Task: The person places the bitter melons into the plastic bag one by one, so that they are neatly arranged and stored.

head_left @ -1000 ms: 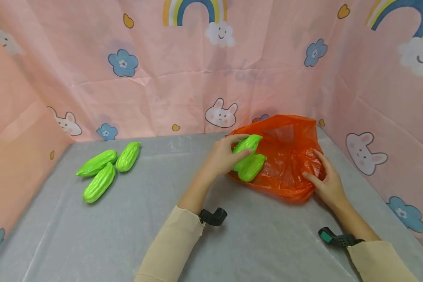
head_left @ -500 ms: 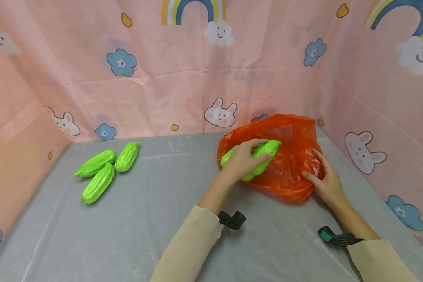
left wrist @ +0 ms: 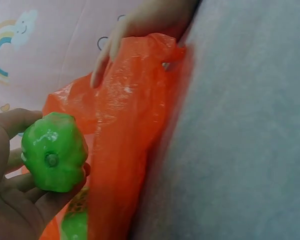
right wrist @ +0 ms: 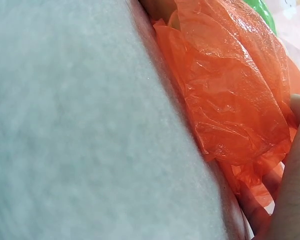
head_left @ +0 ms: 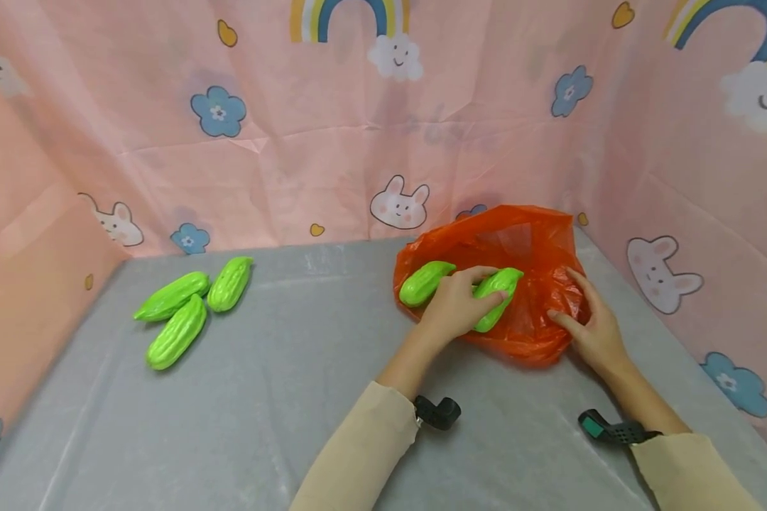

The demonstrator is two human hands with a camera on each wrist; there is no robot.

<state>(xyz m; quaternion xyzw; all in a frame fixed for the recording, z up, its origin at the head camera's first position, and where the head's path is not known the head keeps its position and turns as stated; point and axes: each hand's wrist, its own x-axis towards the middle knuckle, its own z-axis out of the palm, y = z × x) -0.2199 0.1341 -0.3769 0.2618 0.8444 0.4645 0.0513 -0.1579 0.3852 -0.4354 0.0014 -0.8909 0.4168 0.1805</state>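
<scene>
My left hand [head_left: 457, 301] holds a bright green, ridged bitter melon [head_left: 497, 298] between thumb and fingers, over the open mouth of an orange-red plastic bag [head_left: 518, 344]. In the left wrist view the held melon's stem end faces the camera. Behind the hand, a second bitter melon [head_left: 425, 282] lies inside the bag's left part. At the bag's right side, my right hand [head_left: 594, 323] grips the plastic, thumb in front. The right wrist view shows its fingers partly hidden by crumpled bag [right wrist: 230, 100].
Three more bitter melons [head_left: 175, 332] lie grouped at the left of the grey tabletop [head_left: 230, 426]. Pink printed sheeting [head_left: 332, 156] rises at the back and both sides, close behind the bag.
My left hand has moved right and slightly nearer, carrying a bitter melon farther over the bag. Another melon now shows to its left, in the bag. My right hand stays put.
</scene>
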